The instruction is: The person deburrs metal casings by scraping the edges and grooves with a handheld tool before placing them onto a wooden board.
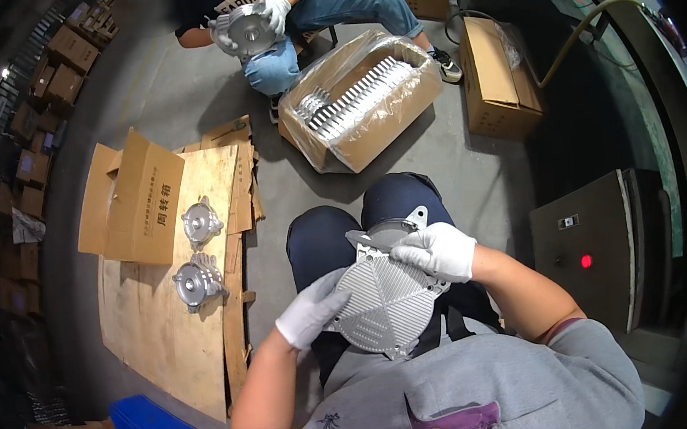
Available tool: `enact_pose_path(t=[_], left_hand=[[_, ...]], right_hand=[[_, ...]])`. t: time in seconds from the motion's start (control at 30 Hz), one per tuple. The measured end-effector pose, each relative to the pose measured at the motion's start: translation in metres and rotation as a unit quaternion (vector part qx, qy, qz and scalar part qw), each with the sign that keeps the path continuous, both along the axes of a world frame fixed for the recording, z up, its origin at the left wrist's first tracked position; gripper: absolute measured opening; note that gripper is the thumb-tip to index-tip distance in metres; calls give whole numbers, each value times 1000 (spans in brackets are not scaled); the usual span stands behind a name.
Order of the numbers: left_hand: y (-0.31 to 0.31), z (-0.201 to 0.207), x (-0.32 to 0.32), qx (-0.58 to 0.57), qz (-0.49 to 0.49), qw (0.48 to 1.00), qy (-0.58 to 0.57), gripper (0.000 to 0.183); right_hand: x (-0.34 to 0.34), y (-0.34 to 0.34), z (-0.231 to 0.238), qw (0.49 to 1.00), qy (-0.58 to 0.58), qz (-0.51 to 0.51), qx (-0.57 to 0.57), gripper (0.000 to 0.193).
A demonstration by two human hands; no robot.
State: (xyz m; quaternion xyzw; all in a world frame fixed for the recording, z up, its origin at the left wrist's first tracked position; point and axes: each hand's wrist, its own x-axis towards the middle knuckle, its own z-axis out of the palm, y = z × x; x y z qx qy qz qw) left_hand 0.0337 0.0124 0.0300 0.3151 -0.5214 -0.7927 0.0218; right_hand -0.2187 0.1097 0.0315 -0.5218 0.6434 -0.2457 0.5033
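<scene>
A round silver metal casting (386, 302), its face ribbed in slanting fins, rests across my lap. My left hand (316, 308), in a white glove, grips its left rim with the thumb over the face. My right hand (435, 253), gloved too, lies at its upper right edge with fingers curled together. From those fingers a thin grey metal piece (370, 242) reaches leftward; whether it is a tool or another part, I cannot make out. Beyond it shows a silver lug with a hole (418, 216). The casting's underside is hidden.
Two castings (201, 222) (198, 283) stand on a plywood board (152, 343) at left, beside an open carton (145, 202). Ahead, a plastic-lined carton (389, 134) holds several finned castings. A seated co-worker holds another casting (250, 32). A dark cabinet (586, 252) stands right.
</scene>
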Motion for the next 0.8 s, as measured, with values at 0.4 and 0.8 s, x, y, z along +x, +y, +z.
enact_pose_path(t=[0.4,0.8], left_hand=[[-54,6,-15,-11,-109,993,-33,60],[-35,42,-31,-177,-309,924,-141,56]], right_hand=[[0,16,14,998,56,-6,5,31],[17,45,19,986,126,64,-92,32]])
